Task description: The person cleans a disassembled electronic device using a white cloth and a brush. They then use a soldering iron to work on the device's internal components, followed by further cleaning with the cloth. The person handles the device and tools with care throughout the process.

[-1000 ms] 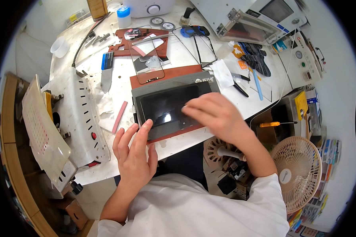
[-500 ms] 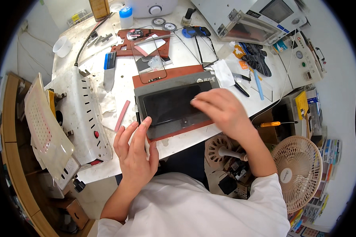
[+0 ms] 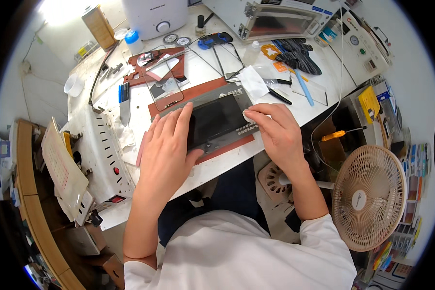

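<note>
A black phone screen (image 3: 212, 121) lies flat on a grey mat (image 3: 222, 137), which rests on a red-brown pad (image 3: 232, 147). Across the screen's left end stretches my left hand (image 3: 166, 140), open, its fingers long and close together, the thumb near the front edge. They cover that end of the screen. My right hand (image 3: 279, 137) is closed in a pinch just off the screen's right end. Something small and whitish shows at its fingertips, too small to name. A pink strip (image 3: 141, 147) lies partly hidden beside my left hand.
Behind the mat lie a thin frame (image 3: 165, 104), a red-brown plate (image 3: 179, 60), white paper (image 3: 252, 82) and a dark glove (image 3: 298, 54). A scraper (image 3: 124, 104) and perforated metal machine (image 3: 99, 150) sit left. A blue pen-like stick (image 3: 304, 89) and a fan (image 3: 369, 198) are right.
My left hand has moved forward from the mat's near left corner onto the screen's left end. My right hand has drawn off the screen past its right end. The whole view has shifted.
</note>
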The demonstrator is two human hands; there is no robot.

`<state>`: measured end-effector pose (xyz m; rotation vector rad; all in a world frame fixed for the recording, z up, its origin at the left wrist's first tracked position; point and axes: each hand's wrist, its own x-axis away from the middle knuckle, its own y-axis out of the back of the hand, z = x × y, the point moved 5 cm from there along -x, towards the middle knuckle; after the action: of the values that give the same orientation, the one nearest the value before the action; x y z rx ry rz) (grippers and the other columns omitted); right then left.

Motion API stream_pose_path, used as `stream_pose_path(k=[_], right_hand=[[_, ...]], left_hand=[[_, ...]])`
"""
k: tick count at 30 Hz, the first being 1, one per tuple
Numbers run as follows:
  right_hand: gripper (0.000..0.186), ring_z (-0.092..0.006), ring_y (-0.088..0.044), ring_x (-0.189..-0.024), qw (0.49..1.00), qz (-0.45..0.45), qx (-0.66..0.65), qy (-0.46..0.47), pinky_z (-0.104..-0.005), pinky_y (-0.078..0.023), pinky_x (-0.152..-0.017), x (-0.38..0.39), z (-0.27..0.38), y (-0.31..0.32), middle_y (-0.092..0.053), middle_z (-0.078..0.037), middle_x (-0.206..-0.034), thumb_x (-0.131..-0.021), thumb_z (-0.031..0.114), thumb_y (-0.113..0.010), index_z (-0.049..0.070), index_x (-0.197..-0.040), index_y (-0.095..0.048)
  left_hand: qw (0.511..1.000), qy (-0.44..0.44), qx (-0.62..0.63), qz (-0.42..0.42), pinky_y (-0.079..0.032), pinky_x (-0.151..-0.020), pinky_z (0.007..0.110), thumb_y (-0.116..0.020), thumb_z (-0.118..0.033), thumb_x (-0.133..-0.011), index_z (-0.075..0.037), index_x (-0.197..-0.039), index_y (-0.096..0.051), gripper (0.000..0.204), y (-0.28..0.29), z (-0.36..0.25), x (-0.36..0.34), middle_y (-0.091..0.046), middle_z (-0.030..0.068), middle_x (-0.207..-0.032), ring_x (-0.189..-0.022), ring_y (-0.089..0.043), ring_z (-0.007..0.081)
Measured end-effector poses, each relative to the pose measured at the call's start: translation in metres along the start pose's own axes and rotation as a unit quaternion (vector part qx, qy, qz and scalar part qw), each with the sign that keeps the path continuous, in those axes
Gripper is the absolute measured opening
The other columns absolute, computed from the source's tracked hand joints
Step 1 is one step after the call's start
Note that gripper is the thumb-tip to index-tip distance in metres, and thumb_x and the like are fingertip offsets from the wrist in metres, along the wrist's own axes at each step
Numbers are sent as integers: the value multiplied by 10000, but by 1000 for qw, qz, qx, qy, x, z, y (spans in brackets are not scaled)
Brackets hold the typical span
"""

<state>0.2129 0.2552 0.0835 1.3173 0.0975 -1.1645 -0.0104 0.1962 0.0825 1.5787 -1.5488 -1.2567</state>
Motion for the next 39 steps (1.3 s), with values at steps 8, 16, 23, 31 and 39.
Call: stream_pose_path(k=[8, 16, 23, 31, 39], right_hand=[[282, -297, -672, -976, 990, -52, -110, -78, -385, -553, -844, 14, -6, 5, -725, -99, -1085, -832, -91, -694, 13, -1085, -765], [273, -237, -698, -989, 978, -77, -155, -115, -320, -570, -797, 20, -11, 1, -744, -85, -1105, -894, -97, -682, 36, -1104, -794], [281, -236, -694, -947, 972, -90, -188, -112, -321, -566, -766, 21, -4, 1, -736, -79, -1113, -890, -95, -681, 44, -1105, -797], [281, -227, -694, -917, 955, -123, -259, -75, -314, -553, -737, 16, 32, 30, -744, -88, -1110, -864, -104, -699, 36, -1089, -792], [344, -256, -672, -901, 944, -181, -277, -1, -328, -548, -725, -10, 69, 22, -690, -104, -1059, -809, -116, -722, 18, -1123, -760]], left_hand=[[996, 1, -65, 52, -480, -1074, 457, -878, -87, -769, -78, -1588, -424, 936, 5, -10, -14, -608, 161, -1361, -1262, -575, 379], [991, 49, -40, 118, -481, -1087, 468, -903, -104, -730, -112, -1634, -360, 1055, 8, -10, -17, -591, 174, -1362, -1263, -558, 396], [982, 83, -40, 167, -455, -1118, 472, -879, -219, -757, -102, -1648, -322, 1057, 16, -7, -20, -523, 215, -1457, -1266, -560, 413], [874, 149, 445, 127, -482, -1034, 315, -905, -155, -833, -23, -1643, -336, 999, 12, 10, -16, -537, 81, -1366, -1226, -574, 178], [567, 211, 796, 31, -479, -810, 300, -588, -261, -1114, -54, -1386, -545, 345, -1, 3, 6, -562, 14, -1111, -920, -535, 133]])
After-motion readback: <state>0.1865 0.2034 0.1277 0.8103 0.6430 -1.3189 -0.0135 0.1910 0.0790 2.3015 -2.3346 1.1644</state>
